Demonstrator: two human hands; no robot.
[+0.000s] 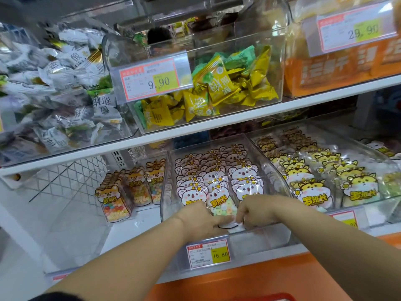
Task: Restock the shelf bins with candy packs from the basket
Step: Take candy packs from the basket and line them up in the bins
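Front koala pack (219, 206) stands upright in the clear bin (165, 192), long axis vertical, directly between the hands. Its lower corners are pinched by left hand (200, 217) and right hand (255, 210), equally near.

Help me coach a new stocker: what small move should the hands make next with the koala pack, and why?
Probably press the koala pack upright against the row behind it, then let go. The left hand and right hand both hold its lower part at the front of the clear bin, where the other packs stand in upright rows.
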